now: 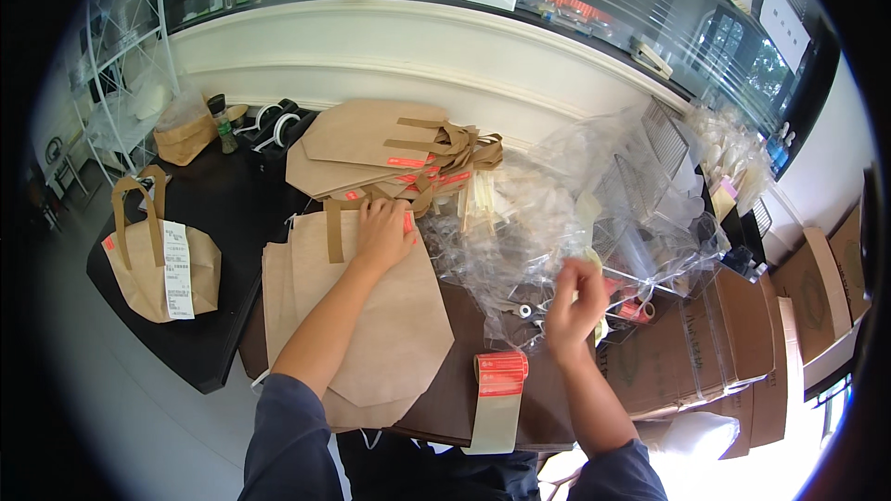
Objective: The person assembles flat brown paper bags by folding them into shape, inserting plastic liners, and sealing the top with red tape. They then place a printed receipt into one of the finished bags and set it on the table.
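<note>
My left hand [383, 233] lies over the top edge of a flat brown kraft paper bag [386, 334], its fingers bent at the handle and a red sticker beside them. More flat bags lie under that one. My right hand [576, 303] is raised to the right, fingers curled towards the thumb; whether something small is between them cannot be told. Left of that wrist, a roll of red stickers [501, 374] sits on the brown table [550, 396], its pale backing strip trailing over the front edge.
Folded handled bags [376, 129] lie stacked behind. Clear plastic packaging [529, 216] and wire baskets [630, 188] crowd the right. An upright paper bag [139, 278] with a printed slip stands left on a black table [209, 355]. Cardboard boxes [682, 355] stand at right.
</note>
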